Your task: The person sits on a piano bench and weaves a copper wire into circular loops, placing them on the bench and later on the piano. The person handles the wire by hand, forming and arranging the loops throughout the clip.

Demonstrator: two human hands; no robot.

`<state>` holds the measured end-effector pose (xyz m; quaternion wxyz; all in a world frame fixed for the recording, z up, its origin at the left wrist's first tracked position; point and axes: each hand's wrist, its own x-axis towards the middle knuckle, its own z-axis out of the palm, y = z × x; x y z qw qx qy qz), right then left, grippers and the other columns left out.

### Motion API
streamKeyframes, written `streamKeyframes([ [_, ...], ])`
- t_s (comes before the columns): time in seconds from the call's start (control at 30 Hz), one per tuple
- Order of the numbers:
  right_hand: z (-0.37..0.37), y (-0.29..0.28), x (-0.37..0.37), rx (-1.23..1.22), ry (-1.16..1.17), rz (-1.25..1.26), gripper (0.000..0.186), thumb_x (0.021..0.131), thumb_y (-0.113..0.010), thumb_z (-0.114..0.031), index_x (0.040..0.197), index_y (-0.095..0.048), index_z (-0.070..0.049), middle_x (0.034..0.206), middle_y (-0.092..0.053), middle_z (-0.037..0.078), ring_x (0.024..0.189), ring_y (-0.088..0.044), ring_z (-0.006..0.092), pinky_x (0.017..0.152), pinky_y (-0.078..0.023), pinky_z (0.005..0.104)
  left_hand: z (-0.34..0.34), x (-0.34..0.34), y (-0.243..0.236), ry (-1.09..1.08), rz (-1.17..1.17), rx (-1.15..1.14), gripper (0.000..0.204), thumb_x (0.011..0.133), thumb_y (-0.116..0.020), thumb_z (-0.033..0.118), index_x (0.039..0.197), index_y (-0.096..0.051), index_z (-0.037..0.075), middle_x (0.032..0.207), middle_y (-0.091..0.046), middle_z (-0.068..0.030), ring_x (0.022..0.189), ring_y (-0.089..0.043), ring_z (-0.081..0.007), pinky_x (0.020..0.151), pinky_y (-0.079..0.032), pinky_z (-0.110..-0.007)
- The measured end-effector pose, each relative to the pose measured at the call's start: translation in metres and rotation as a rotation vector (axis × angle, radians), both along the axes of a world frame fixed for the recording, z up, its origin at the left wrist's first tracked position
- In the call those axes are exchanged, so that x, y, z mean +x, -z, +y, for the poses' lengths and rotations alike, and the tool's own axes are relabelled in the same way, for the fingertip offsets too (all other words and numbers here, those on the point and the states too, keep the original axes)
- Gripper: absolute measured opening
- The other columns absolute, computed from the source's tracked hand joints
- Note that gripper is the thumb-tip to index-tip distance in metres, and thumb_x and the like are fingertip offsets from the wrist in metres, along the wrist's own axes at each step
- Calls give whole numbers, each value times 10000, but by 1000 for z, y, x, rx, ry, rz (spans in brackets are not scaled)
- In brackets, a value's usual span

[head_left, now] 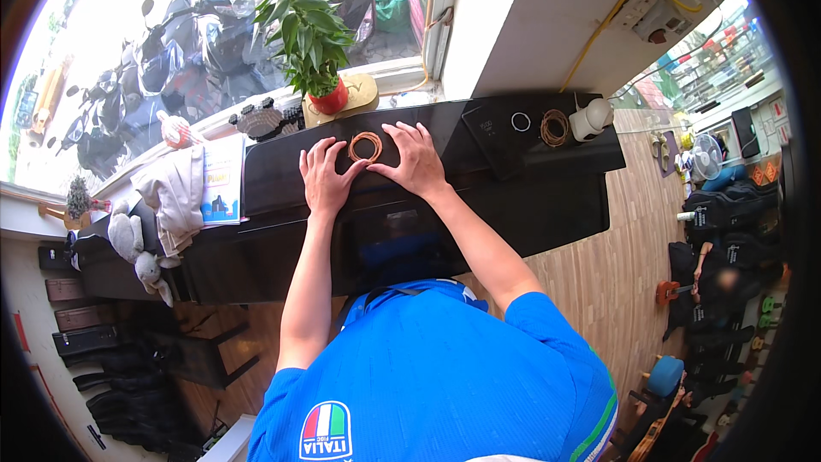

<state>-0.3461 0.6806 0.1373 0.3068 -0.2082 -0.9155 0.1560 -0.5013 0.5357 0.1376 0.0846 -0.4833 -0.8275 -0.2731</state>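
Note:
A small brown coil of cord or wire (377, 139) lies on the black glossy top of an upright piano (282, 173). My left hand (326, 176) rests to its left, fingers stretched out and apart. On its right, my right hand (414, 161) lies with fingers spread too. The tips of both thumbs come together at the near edge of the coil; whether they press on it I cannot tell. Neither hand is wrapped round anything.
Right on the piano are a dark flat panel (489, 139), a pale ring (520, 121), another brown coil (554, 128) and a white camera-like device (592, 120). Behind stands a potted plant (327, 101). Leftward lie a booklet (222, 180), a cloth (171, 192) and a plush rabbit (128, 235).

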Motion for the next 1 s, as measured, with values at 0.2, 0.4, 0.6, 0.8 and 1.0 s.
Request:
streamKeyframes([
  [0.2,1,0,1,13,-13,21,794,769,-750,-590,1329,-551,-63,1307,-610,83,1278,-531,273,1135,-331,503,0,3,-3,0,-8,-5,564,868,-682,546,1255,-623,139,1326,-573,-59,1293,-502,-236,1179,-242,-489],
  [0.4,1,4,1,-31,13,68,748,793,-747,-571,1308,-563,-60,1265,-632,115,1228,-572,297,1118,-358,495,1,-2,5,-23,-31,77,509,914,-650,508,1240,-613,118,1273,-614,-58,1260,-533,-236,1168,-269,-476],
  [0.6,4,7,0,-116,22,106,596,869,-716,-479,1266,-585,-55,1194,-668,108,1198,-592,290,1111,-369,491,4,-5,8,-49,-61,153,327,1004,-562,361,1199,-628,107,1226,-635,-68,1216,-555,-243,1144,-312,-467],
  [0.8,5,8,1,-125,32,166,408,927,-684,-343,1211,-610,-60,1159,-679,103,1146,-618,282,1095,-392,485,3,-9,11,-22,-136,279,239,1023,-536,252,1048,-682,64,1125,-672,-85,1105,-600,-280,1088,-380,-470],
  [1.0,3,5,14,-333,47,279,333,909,-697,-207,1175,-615,-24,1162,-668,153,1114,-620,345,1002,-476,433,3,-16,14,-35,-488,423,209,1016,-582,193,1052,-681,12,940,-718,-96,908,-680,-232,949,-496,-359],
])
